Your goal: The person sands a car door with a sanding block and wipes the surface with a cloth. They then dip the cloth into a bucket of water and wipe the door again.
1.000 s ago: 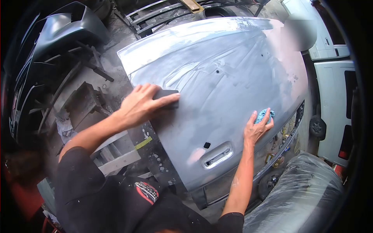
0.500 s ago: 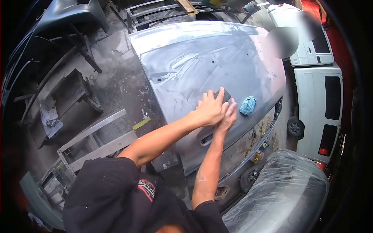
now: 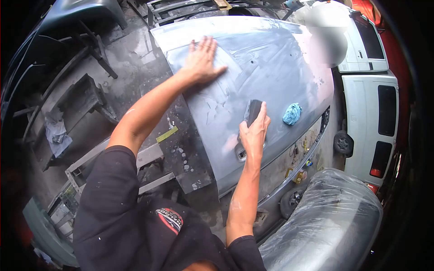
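Grey panel [image 3: 271, 67] lies sloped in front of you, its dull coat streaked with lighter and darker patches. Your left hand [image 3: 202, 61] is spread flat on the upper part, fingers fully open, holding nothing. Your right hand [image 3: 254, 132] is closed round a dark sanding block [image 3: 254, 110], which is pressed to the panel just above the handle recess [image 3: 242, 153]. A blue rag [image 3: 292, 113] lies loose near the block. Risks noted: tipping the block onto its edge could gouge the coat, and the rag could slide off the slope.
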A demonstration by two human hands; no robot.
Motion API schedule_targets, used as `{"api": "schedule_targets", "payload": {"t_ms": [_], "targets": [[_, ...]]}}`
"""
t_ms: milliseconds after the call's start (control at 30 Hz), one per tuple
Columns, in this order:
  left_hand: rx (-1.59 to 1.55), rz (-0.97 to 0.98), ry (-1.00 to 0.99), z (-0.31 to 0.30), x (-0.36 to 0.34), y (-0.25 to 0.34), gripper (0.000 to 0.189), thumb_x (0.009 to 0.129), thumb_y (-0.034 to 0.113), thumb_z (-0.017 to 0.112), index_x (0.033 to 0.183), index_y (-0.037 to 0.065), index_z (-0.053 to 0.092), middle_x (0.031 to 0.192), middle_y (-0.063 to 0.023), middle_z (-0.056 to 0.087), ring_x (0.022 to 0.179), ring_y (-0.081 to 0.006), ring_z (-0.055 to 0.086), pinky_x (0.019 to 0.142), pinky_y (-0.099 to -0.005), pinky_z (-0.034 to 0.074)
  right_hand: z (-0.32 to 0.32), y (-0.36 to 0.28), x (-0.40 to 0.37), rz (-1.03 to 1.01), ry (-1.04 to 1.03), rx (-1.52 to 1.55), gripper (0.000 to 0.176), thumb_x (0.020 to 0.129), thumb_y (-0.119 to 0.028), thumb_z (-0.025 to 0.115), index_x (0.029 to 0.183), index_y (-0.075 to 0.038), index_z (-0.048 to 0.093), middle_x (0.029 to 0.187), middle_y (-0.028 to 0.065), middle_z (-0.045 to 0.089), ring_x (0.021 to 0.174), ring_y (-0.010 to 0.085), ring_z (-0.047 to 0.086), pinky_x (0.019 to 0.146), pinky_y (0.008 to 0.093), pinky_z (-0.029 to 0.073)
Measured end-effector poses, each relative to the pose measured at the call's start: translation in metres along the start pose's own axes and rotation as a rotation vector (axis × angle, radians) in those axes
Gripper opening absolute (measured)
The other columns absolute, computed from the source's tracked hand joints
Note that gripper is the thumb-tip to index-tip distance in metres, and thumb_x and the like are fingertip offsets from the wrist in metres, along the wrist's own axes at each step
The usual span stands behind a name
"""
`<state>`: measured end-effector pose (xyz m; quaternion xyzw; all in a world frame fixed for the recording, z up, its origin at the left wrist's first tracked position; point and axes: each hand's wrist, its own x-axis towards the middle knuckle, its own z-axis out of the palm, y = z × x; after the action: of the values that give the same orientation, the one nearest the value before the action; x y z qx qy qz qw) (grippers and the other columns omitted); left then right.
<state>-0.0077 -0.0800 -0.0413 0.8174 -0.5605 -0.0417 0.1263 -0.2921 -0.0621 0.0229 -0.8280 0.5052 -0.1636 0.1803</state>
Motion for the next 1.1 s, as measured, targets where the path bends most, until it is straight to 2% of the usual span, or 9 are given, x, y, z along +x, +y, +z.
{"api": "schedule_targets", "payload": {"t_ms": [133,300,367,567,700,833,967,1033,1100], "targets": [[-0.009,-0.150,0.012,-0.006,-0.016,-0.036,0.101,0.098,0.071,0.039,0.163,-0.004,0.020,0.172,-0.0223,0.017,0.161,-0.0340,0.010,0.129,-0.0570,0.004,-0.020,-0.006,-0.043,0.146,-0.050,-0.042,0.088,0.083,-0.009,0.061,0.165,-0.018,0.030,0.123,0.0303,0.052,0.113,0.0479,0.056,0.101,0.0545,0.046],[0.020,-0.128,0.027,-0.004,-0.077,0.009,0.100,0.099,0.069,0.039,0.163,-0.006,0.019,0.173,-0.0231,0.012,0.161,-0.0355,0.007,0.129,-0.0575,0.003,-0.009,0.011,-0.067,0.137,0.093,-0.130,0.083,0.088,-0.014,0.068,0.164,-0.018,0.034,0.116,0.0259,0.053,0.106,0.0442,0.059,0.094,0.0527,0.049],[-0.078,-0.014,-0.006,-0.009,-0.103,0.046,0.101,0.098,0.068,0.042,0.162,-0.006,0.019,0.172,-0.0236,0.013,0.161,-0.0356,0.006,0.129,-0.0573,0.003,-0.006,0.014,-0.069,0.162,0.139,-0.080,0.082,0.091,-0.016,0.072,0.164,-0.019,0.034,0.115,0.0243,0.055,0.105,0.0427,0.059,0.093,0.0516,0.049],[-0.166,0.527,-0.218,0.001,-0.169,0.158,0.099,0.097,0.064,0.048,0.162,-0.006,0.023,0.172,-0.0226,0.017,0.161,-0.0342,0.009,0.129,-0.0564,0.006,-0.028,0.035,-0.074,0.216,0.331,0.098,0.070,0.094,-0.013,0.072,0.154,0.001,0.037,0.147,0.0296,0.050,0.137,0.0454,0.049,0.117,0.0509,0.038],[-0.214,0.785,-0.262,0.008,-0.176,0.164,0.098,0.097,0.064,0.052,0.161,-0.006,0.027,0.171,-0.0218,0.021,0.161,-0.0323,0.013,0.130,-0.0518,0.010,-0.043,0.037,-0.089,0.235,0.306,0.032,0.067,0.094,-0.012,0.072,0.152,0.001,0.041,0.147,0.0275,0.052,0.136,0.0442,0.051,0.115,0.0509,0.040],[-0.211,0.624,-0.179,-0.007,-0.112,0.103,0.104,0.093,0.068,0.056,0.163,-0.001,0.023,0.171,-0.0212,0.020,0.161,-0.0322,0.014,0.130,-0.0548,0.009,-0.045,0.030,-0.099,0.155,0.312,-0.048,0.065,0.092,-0.011,0.074,0.150,0.000,0.046,0.136,0.0255,0.059,0.122,0.0442,0.058,0.103,0.0505,0.048],[0.030,0.299,0.028,0.008,-0.013,0.016,0.112,0.095,0.080,0.041,0.164,-0.004,0.014,0.171,-0.0219,0.020,0.161,-0.0326,0.013,0.129,-0.0576,0.006,-0.041,0.045,-0.102,0.133,0.331,-0.057,0.065,0.093,-0.011,0.074,0.151,0.000,0.046,0.133,0.0247,0.060,0.119,0.0427,0.059,0.101,0.0503,0.048],[0.053,0.172,0.139,0.026,0.035,-0.022,0.108,0.093,0.080,0.047,0.165,0.004,0.020,0.169,-0.0237,0.023,0.158,-0.0394,0.019,0.128,-0.0603,0.011,-0.041,0.058,-0.101,0.104,0.382,-0.097,0.065,0.093,-0.012,0.074,0.151,0.000,0.046,0.133,0.0241,0.060,0.118,0.0418,0.059,0.100,0.0503,0.049],[-0.257,-0.133,0.100,0.052,0.066,-0.009,0.081,0.099,0.055,0.060,0.156,0.001,0.040,0.161,-0.0294,0.038,0.148,-0.0445,0.037,0.122,-0.0530,0.032,-0.043,0.062,-0.102,0.104,0.398,-0.127,0.065,0.093,-0.013,0.074,0.151,0.000,0.047,0.132,0.0238,0.060,0.116,0.0414,0.060,0.099,0.0502,0.049]]}}
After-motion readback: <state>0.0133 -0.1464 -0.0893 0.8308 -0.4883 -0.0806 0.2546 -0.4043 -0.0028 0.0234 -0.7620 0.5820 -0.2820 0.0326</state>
